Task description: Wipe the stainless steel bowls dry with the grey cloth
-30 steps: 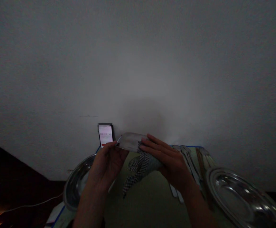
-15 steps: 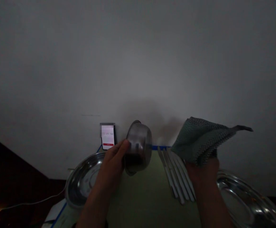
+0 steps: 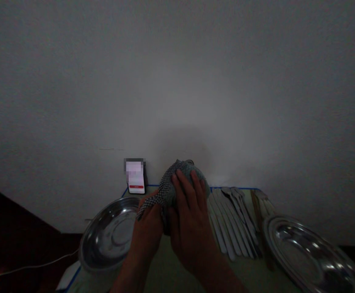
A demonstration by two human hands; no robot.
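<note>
My left hand grips a small metal bowl, held up over the table. Most of the bowl is hidden under a grey-green cloth with a black-and-white checked side. Against the bowl's outside, my right hand presses the cloth with its fingers curved over it. One corner of the cloth hangs across the back of my left hand, whose fingers are mostly covered.
To the left stands a wide metal basin, with a phone propped against the wall behind it. Several knives, spoons and forks lie in a row on the right, beside chopsticks and an oval metal tray.
My right hand has swung left with the cloth and laid it over the bowl. Still in my left hand, the bowl is now mostly covered. More cutlery shows on the right.
</note>
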